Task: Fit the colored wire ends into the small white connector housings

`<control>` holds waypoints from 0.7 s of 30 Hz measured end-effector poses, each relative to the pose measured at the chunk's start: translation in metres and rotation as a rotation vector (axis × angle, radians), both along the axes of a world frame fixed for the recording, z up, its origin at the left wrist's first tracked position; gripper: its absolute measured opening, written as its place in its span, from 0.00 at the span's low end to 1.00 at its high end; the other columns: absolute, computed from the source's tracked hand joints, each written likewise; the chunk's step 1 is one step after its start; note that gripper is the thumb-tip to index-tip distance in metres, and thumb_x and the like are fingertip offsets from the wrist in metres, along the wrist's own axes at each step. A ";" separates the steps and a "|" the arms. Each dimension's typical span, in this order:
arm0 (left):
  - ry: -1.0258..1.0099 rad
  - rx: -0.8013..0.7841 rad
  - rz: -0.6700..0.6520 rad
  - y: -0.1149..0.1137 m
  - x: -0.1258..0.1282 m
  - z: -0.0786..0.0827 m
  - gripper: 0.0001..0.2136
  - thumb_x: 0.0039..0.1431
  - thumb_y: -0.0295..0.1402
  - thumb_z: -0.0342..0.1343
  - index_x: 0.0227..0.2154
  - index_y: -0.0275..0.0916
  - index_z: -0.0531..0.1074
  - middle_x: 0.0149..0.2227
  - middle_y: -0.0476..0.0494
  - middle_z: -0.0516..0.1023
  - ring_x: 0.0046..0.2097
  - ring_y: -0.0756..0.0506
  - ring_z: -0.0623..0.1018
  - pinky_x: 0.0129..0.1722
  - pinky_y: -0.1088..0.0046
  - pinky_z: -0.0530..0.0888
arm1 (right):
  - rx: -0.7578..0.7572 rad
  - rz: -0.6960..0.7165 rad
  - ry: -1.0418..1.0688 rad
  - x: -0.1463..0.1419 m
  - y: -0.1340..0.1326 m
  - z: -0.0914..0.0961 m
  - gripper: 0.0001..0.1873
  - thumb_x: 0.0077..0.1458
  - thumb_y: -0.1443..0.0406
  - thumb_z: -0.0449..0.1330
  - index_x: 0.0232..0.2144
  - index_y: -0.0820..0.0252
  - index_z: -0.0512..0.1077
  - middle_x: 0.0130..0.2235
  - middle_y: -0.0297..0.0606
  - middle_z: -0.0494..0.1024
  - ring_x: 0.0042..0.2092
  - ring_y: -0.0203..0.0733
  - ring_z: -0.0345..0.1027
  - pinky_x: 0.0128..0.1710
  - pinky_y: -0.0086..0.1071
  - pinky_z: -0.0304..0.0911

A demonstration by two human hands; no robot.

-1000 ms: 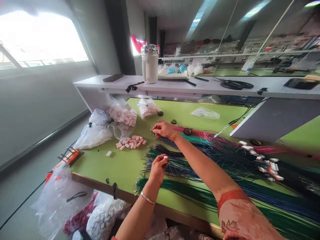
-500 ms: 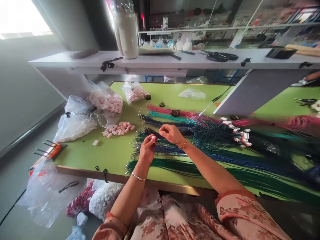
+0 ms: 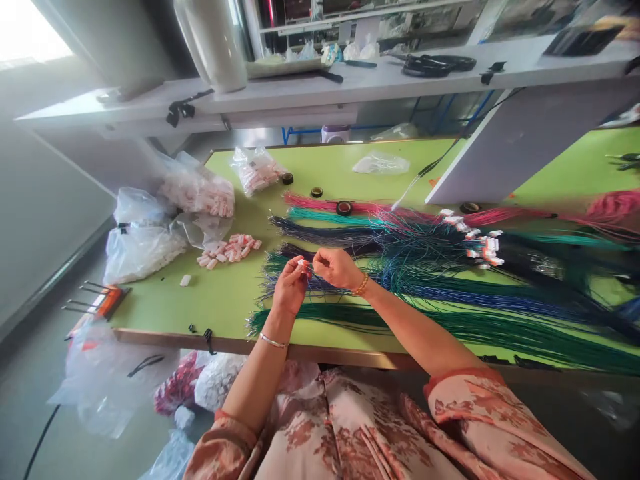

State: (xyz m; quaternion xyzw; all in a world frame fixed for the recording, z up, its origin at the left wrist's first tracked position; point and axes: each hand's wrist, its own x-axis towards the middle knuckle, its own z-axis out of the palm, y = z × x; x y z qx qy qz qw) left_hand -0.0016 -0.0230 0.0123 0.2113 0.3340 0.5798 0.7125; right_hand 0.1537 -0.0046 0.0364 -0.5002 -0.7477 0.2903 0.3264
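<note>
My left hand (image 3: 291, 285) pinches a small white and orange plastic connector (image 3: 303, 264) between thumb and fingers. Right beside it, my right hand (image 3: 336, 267) is closed in a pinch near the connector's side; a thin wire seems to be at its fingertips, though it is too fine to see well. Under and past both hands lie bundles of wires: dark green (image 3: 350, 317), blue (image 3: 430, 301), black (image 3: 325, 233), teal (image 3: 325, 217) and pink (image 3: 320, 202), their metal-tipped ends pointing left. A pile of loose pink-white connectors (image 3: 227, 251) lies to the left.
Bags of connectors (image 3: 200, 190) and a white plastic bag (image 3: 140, 250) stand at the left. Tape rolls (image 3: 344, 208) lie behind the wires, and wired connectors (image 3: 485, 248) at the right. A shelf (image 3: 300, 83) with a panel (image 3: 490, 147) crosses the back.
My right hand has come down and closer to my left hand and the connector. The camera view has tilted, so the table and shelf appear higher.
</note>
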 end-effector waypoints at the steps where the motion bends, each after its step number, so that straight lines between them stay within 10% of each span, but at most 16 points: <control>1: 0.001 0.000 -0.004 0.000 0.000 0.000 0.14 0.43 0.27 0.67 0.35 0.39 0.74 0.32 0.50 0.74 0.31 0.54 0.71 0.37 0.76 0.69 | 0.001 -0.005 -0.012 0.000 0.000 0.001 0.10 0.53 0.61 0.55 0.25 0.60 0.71 0.22 0.32 0.72 0.24 0.32 0.59 0.27 0.25 0.53; 21: 0.237 0.095 0.101 -0.005 0.007 0.000 0.15 0.38 0.33 0.72 0.30 0.37 0.76 0.29 0.50 0.75 0.31 0.54 0.72 0.35 0.78 0.68 | 0.045 0.028 0.054 -0.007 -0.001 -0.012 0.10 0.54 0.61 0.55 0.25 0.60 0.68 0.22 0.32 0.70 0.23 0.32 0.56 0.26 0.26 0.51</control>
